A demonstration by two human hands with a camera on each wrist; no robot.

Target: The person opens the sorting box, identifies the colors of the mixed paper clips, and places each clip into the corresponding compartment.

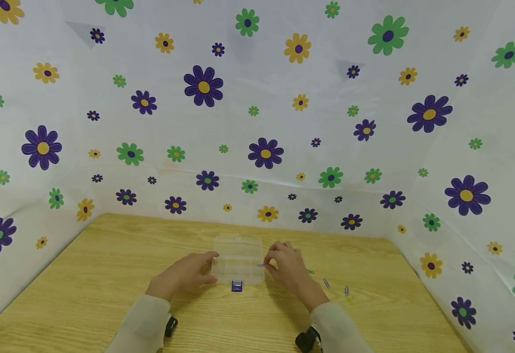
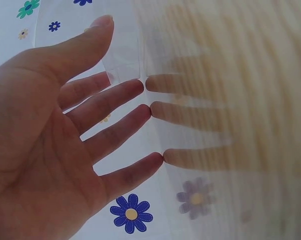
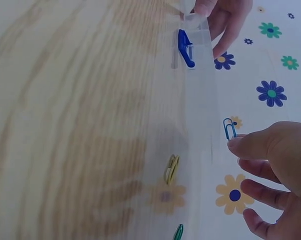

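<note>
While your left hand (image 1: 185, 274) flanks the clear plastic compartment box (image 1: 241, 267): its fingers are spread, touching the box's left side, presumably to stop it sliding.
Blue wire paper clip (image 3: 229, 129): pinched by your right hand (image 1: 285, 267), thumb against forefinger, at the box's right edge; contact with the box cannot be told. Holding one end likely leaves the other free to be guided.
Loose clips: one green clip (image 1: 310, 271), two yellow clips (image 1: 279, 294) and two bluish clips (image 1: 326, 283) lie on your wood-grain table (image 1: 222, 323), right of the box, probably for easy reach.
Blue plastic latch (image 1: 237, 286): near edge, facing you.
Writing: no brand or label legible.
</note>
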